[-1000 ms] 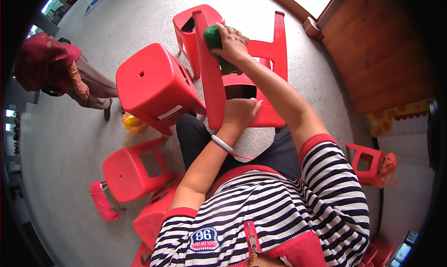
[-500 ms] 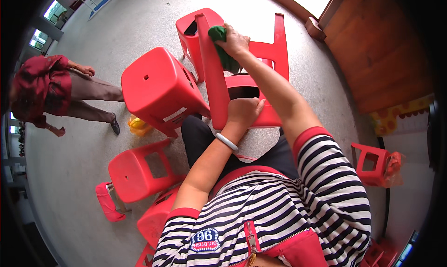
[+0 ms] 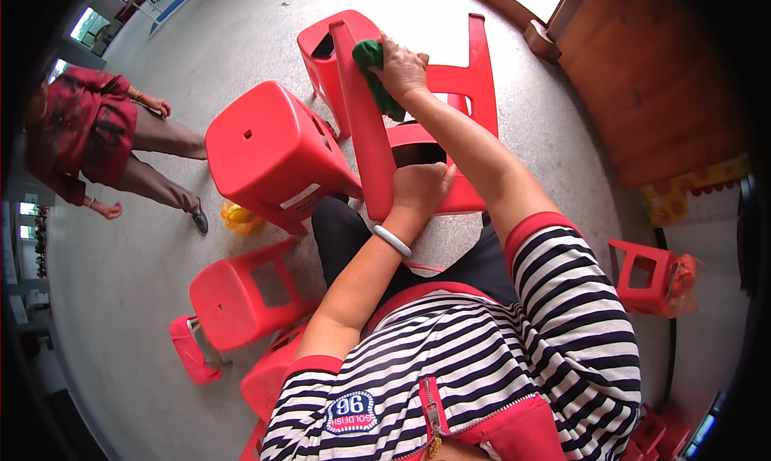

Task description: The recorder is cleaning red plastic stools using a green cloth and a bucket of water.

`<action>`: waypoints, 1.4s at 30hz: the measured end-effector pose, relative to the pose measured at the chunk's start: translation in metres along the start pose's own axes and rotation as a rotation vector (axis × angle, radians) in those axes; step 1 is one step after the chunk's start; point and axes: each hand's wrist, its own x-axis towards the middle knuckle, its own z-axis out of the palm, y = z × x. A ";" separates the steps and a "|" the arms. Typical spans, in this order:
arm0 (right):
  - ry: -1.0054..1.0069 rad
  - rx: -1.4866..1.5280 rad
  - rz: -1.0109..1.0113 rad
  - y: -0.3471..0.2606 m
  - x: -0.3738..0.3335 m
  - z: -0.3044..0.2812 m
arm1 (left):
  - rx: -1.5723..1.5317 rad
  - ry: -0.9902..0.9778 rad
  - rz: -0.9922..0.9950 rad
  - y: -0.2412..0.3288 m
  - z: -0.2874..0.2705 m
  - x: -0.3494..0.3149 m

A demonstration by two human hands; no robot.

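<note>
A red plastic stool (image 3: 365,148) is tipped in front of me, with its legs pointing away. My left hand (image 3: 422,188) is closed on its near part, beside a dark opening; a pale bracelet circles that wrist. Farther up, my right hand (image 3: 401,66) presses a green cloth (image 3: 371,59) against the stool's left leg, its fingers bent over the cloth. Part of the cloth is hidden under that hand. My right forearm crosses over the stool.
Another red stool (image 3: 261,140) stands just left, one (image 3: 321,47) behind it, and one (image 3: 237,300) nearer. A yellow bag (image 3: 238,217) lies on the floor. At left a person in a red top (image 3: 96,124) is on foot. A wooden panel (image 3: 658,75) rises at right, near a small red stool (image 3: 642,280).
My right hand and the green cloth have shifted slightly up and left along the stool leg. My left hand keeps its hold. The person at left has changed posture slightly.
</note>
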 end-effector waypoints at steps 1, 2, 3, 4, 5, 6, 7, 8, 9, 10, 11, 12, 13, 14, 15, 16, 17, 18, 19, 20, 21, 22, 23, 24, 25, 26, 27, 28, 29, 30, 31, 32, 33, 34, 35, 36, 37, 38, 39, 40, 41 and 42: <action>0.005 -0.007 0.004 0.009 0.000 -0.001 | 0.028 -0.056 -0.023 0.005 -0.001 0.001; 0.050 -0.103 -0.020 0.020 0.000 -0.002 | 0.058 -0.108 -0.052 0.006 0.000 0.002; 0.092 -0.206 -0.041 0.038 -0.003 -0.004 | 0.049 -0.108 -0.045 0.008 0.002 0.001; 0.143 -0.292 -0.035 0.058 -0.001 -0.009 | 0.024 -0.071 -0.035 0.008 0.004 0.001; 0.122 -0.365 -0.012 0.076 -0.005 -0.016 | 0.000 -0.036 -0.033 0.006 0.007 -0.002; 0.106 -0.436 0.011 0.094 -0.008 -0.024 | -0.005 -0.035 -0.027 0.003 0.008 -0.004; 0.130 -0.408 0.029 0.110 -0.012 -0.033 | -0.009 -0.025 -0.028 -0.003 0.008 -0.007; 0.156 -0.383 0.050 0.122 -0.016 -0.043 | -0.013 -0.017 -0.026 -0.005 0.006 -0.007; 0.162 -0.391 0.052 0.130 -0.021 -0.050 | -0.018 -0.013 -0.018 -0.002 0.006 -0.006; 0.183 -0.377 0.058 0.137 -0.028 -0.055 | -0.011 -0.042 0.005 0.001 0.006 -0.006; 0.200 -0.357 0.059 0.137 -0.036 -0.060 | 0.000 -0.069 0.022 0.003 0.006 -0.006; 0.216 -0.336 0.060 0.135 -0.042 -0.062 | 0.000 -0.066 0.019 0.001 0.005 -0.006; 0.184 -0.287 0.090 0.130 -0.044 -0.062 | -0.007 -0.068 0.044 -0.002 0.003 -0.005; 0.186 -0.293 0.094 0.129 -0.043 -0.063 | -0.019 -0.073 0.080 -0.001 0.002 -0.004; 0.178 -0.292 0.074 0.127 -0.042 -0.063 | -0.022 -0.074 0.085 0.001 0.001 -0.003; 0.169 -0.291 0.054 0.125 -0.040 -0.062 | -0.044 -0.084 0.084 0.003 0.001 -0.002; 0.136 -0.263 0.065 0.112 -0.041 -0.057 | -0.060 -0.093 0.078 0.000 -0.001 -0.001; 0.038 -0.138 0.093 0.093 -0.041 -0.054 | -0.054 -0.092 0.069 -0.007 0.002 -0.003; 0.024 -0.105 0.041 0.073 -0.046 -0.050 | -0.039 -0.086 0.066 -0.013 0.004 -0.005; 0.012 -0.079 -0.007 0.065 -0.049 -0.049 | -0.031 -0.082 0.069 -0.014 0.004 -0.005; 0.009 -0.077 -0.010 0.063 -0.049 -0.053 | -0.030 -0.082 0.064 -0.016 0.004 -0.004; -0.011 -0.028 -0.056 0.060 -0.047 -0.056 | -0.033 -0.075 0.059 -0.018 0.004 -0.004; -0.030 0.013 -0.093 0.066 -0.048 -0.059 | -0.042 -0.073 0.062 -0.013 0.002 -0.003; -0.033 0.008 -0.087 0.071 -0.042 -0.061 | -0.048 -0.078 0.064 -0.008 0.000 -0.001; -0.072 -0.024 0.019 0.076 -0.031 -0.065 | -0.034 -0.094 0.054 -0.003 -0.001 0.001; -0.107 -0.053 0.121 0.077 -0.021 -0.067 | -0.016 -0.106 0.044 -0.002 -0.003 0.004; -0.166 -0.097 0.262 0.074 -0.013 -0.067 | -0.018 -0.105 0.046 -0.003 0.000 0.005; -0.164 -0.100 0.263 0.074 -0.015 -0.066 | -0.020 -0.101 0.038 -0.003 0.004 0.003; -0.117 -0.078 0.221 0.081 -0.016 -0.061 | -0.023 -0.095 0.039 -0.001 0.005 0.006; -0.080 -0.049 0.170 0.081 -0.018 -0.060 | -0.022 -0.091 0.035 -0.003 0.005 0.006; -0.091 -0.052 0.115 0.082 -0.026 -0.059 | -0.028 -0.108 0.027 -0.006 0.004 0.006; -0.099 -0.048 0.108 0.077 -0.033 -0.060 | -0.033 -0.129 0.011 -0.009 0.002 0.003; -0.143 -0.060 0.048 0.073 -0.038 -0.062 | -0.032 -0.130 0.000 -0.012 0.000 0.004; -0.186 -0.072 -0.012 0.068 -0.040 -0.063 | -0.024 -0.107 0.006 -0.015 -0.001 0.008; -0.122 -0.069 -0.002 0.077 -0.036 -0.066 | -0.028 -0.095 0.035 -0.008 -0.002 0.008; -0.121 -0.072 0.002 0.077 -0.027 -0.067 | -0.030 -0.097 0.038 -0.007 -0.001 0.009; -0.172 -0.062 0.112 0.074 -0.019 -0.067 | -0.028 -0.119 0.028 -0.006 0.000 0.011; -0.222 -0.050 0.220 0.071 -0.013 -0.065 | -0.025 -0.140 0.016 -0.006 0.001 0.013; -0.208 -0.065 0.257 0.069 -0.010 -0.062 | -0.025 -0.140 0.017 -0.006 0.001 0.014; -0.207 -0.066 0.258 0.067 -0.010 -0.061 | -0.027 -0.156 0.004 -0.006 0.001 0.015; -0.184 -0.073 0.229 0.065 -0.013 -0.057 | -0.026 -0.169 -0.014 -0.008 0.002 0.015; -0.161 -0.080 0.200 0.063 -0.017 -0.054 | -0.026 -0.167 -0.017 -0.010 0.003 0.015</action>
